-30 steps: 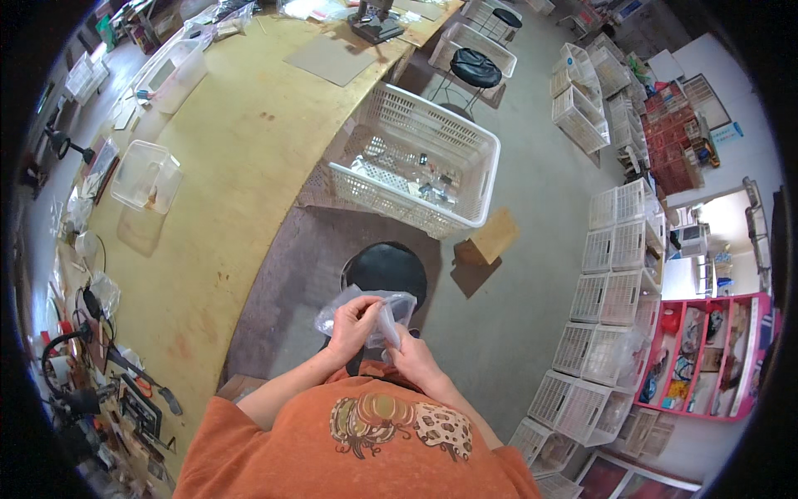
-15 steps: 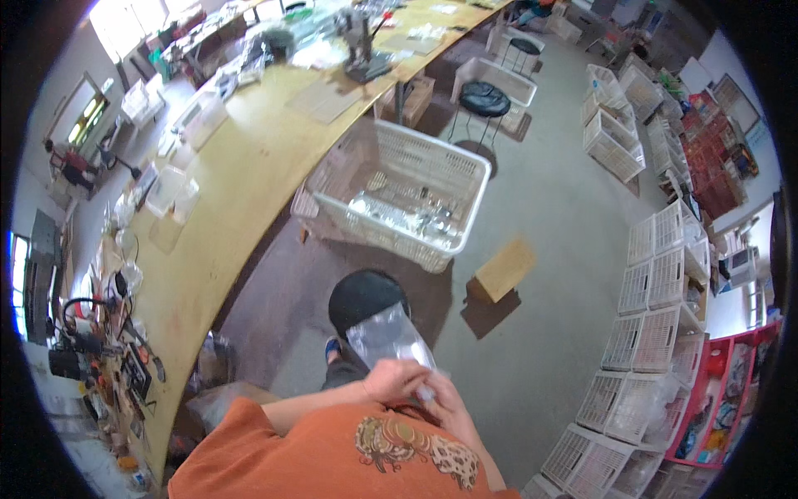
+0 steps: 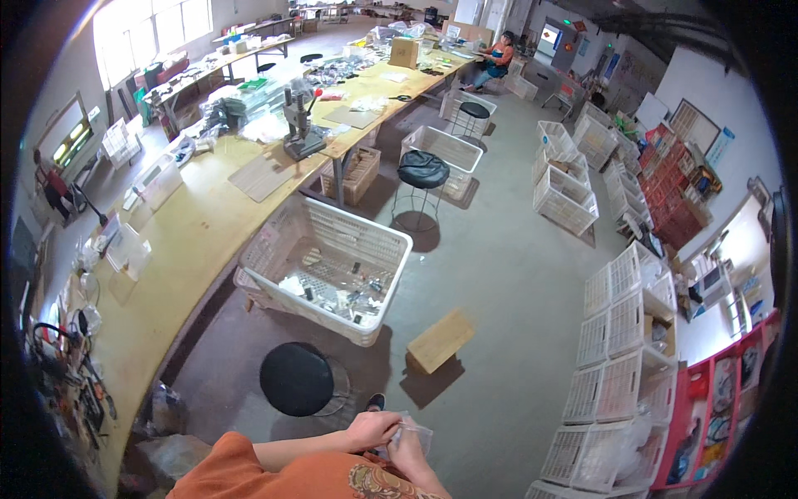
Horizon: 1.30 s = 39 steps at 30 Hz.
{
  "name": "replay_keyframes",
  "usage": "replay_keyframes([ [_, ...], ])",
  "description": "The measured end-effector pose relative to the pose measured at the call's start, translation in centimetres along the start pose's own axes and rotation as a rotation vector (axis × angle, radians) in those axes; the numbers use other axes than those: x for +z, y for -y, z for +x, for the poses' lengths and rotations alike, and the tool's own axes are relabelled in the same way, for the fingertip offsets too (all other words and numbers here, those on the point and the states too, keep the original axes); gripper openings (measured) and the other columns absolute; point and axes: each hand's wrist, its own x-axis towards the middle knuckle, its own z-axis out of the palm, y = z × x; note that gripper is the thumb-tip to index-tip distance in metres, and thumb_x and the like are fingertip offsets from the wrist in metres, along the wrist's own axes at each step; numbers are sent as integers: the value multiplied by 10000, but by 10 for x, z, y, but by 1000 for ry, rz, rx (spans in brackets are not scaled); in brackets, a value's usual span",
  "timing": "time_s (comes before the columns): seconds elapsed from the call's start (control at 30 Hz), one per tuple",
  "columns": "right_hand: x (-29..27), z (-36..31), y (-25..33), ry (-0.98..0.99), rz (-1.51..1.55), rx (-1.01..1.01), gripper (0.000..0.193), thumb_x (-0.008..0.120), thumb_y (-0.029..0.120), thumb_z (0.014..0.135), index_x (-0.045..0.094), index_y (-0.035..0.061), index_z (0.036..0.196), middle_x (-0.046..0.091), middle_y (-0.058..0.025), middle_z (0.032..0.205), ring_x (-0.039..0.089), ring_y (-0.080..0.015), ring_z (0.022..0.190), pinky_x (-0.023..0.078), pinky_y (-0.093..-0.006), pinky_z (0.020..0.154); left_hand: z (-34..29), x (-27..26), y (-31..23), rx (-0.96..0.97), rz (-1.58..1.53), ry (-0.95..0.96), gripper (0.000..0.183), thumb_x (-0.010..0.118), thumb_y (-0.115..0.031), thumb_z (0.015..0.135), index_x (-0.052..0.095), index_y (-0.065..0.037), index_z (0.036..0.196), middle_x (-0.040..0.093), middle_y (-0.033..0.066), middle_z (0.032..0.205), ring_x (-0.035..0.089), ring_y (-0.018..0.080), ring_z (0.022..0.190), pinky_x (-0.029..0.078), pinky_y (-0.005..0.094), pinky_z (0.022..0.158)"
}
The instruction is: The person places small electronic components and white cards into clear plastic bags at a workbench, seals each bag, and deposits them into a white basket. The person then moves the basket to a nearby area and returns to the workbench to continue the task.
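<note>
At the lower edge, close against my orange shirt, my left hand [image 3: 372, 430] and my right hand [image 3: 406, 451] are together. Both are closed on a clear plastic bag [image 3: 425, 436], its corner sticking out past the right hand's fingers. The rest of the bag is hidden by the hands, and its contents cannot be made out. A round black stool [image 3: 296, 379] stands ahead and left of the hands. Beyond it is a large white plastic crate [image 3: 384, 313] with small metallic and clear-wrapped pieces in its bottom.
A long wooden table [image 3: 184, 241] runs along the left, bearing a press with a red-tipped lever [image 3: 301, 125]. A cardboard box [image 3: 440, 339] lies on the floor right of the crate. Stacked white crates [image 3: 582, 407] line the right side. Another person [image 3: 497, 60] sits far off.
The view has tilted up, taking in more of the room. The bag, earlier stretched out in front over the stool, is now mostly hidden at my hands, close to my body.
</note>
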Motion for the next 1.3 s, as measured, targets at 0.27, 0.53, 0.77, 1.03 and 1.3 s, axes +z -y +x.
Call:
replay_keyframes([
  [0.27, -141, 29, -52, -4, -309, -277, 152, 617, 131, 837, 665, 89, 975, 689, -70, 917, 660, -281, 891, 454, -445, 874, 150, 11, -39, 129, -84, 20, 236, 580, -321, 916, 687, -143, 1028, 711, 122, 919, 675, 365, 834, 542, 468, 690],
  [0.53, -191, 45, -179, -70, -703, -156, 284, 601, 211, 805, 647, 119, 1070, 632, -92, 1059, 575, -301, 1025, 423, -541, 898, 265, 22, -100, 264, -15, 303, 235, 591, -306, 911, 692, -125, 1022, 706, 119, 860, 676, 335, 786, 534, 449, 683],
  [0.77, -284, 83, -301, -70, -625, -257, 169, 609, 208, 794, 653, 138, 941, 630, -69, 930, 589, -278, 961, 419, -550, 925, 367, 131, -142, 189, -116, 278, 278, 605, -281, 882, 665, -80, 1064, 687, 148, 915, 669, 340, 824, 533, 444, 706],
  [1.03, -426, 132, -361, -41, -570, -326, 76, 623, 214, 780, 659, 158, 818, 631, -52, 803, 601, -266, 874, 416, -547, 936, 469, 180, -210, 96, 257, 332, 284, 624, -227, 853, 632, -123, 1117, 661, 93, 959, 681, 325, 861, 549, 457, 710],
  [1.3, -487, 223, -416, -88, -453, -418, 69, 637, 224, 785, 663, 171, 749, 633, -39, 720, 606, -246, 788, 430, -513, 890, 590, 176, -222, -38, 174, 183, 235, 645, -271, 862, 620, -105, 1026, 657, 109, 934, 675, 320, 888, 550, 446, 719],
])
